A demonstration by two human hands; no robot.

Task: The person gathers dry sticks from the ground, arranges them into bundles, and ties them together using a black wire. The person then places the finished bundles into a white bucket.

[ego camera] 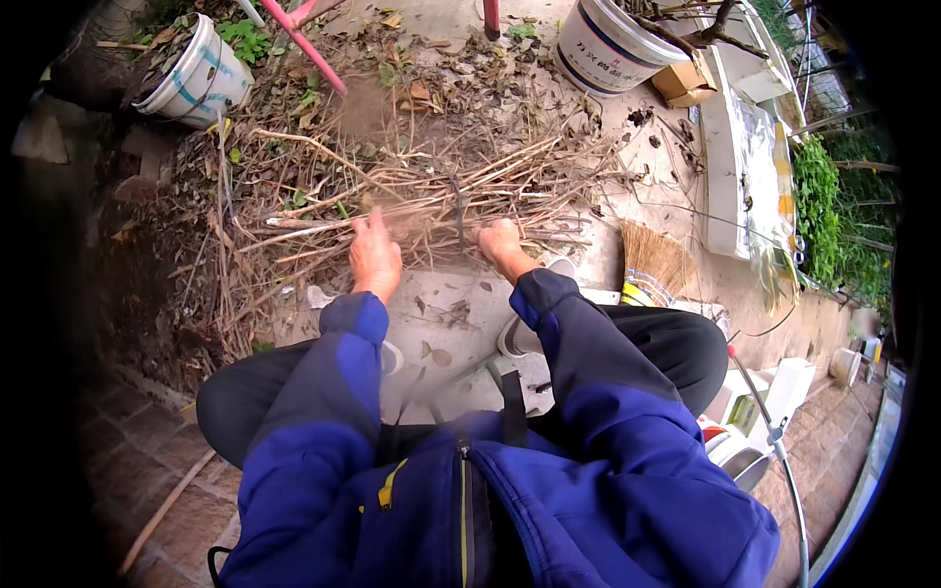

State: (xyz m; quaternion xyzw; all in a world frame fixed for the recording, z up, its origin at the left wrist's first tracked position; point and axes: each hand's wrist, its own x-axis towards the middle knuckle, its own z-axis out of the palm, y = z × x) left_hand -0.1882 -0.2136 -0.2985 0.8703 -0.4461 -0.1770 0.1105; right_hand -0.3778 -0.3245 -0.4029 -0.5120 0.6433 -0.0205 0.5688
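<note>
A long heap of dry twigs and stems (514, 175) lies crosswise on the ground in front of me. Around its middle runs a dark tie strip (459, 206), its lower end hanging at the near side. My left hand (375, 256) is at the heap's near edge, left of the strip, its fingers extended and apart. To the right of the strip, my right hand (501, 242) touches the near twigs with curled fingers. Its fingertips are hidden, so what it may grip does not show.
Dry leaves (434, 81) cover the ground beyond. A marked white bucket (198, 81) stands far left; another bucket (614, 48) with branches stands far right, near a cardboard box (684, 77). A straw broom (650, 261) lies right of my knee. Pink metal legs (312, 51) rise behind the heap.
</note>
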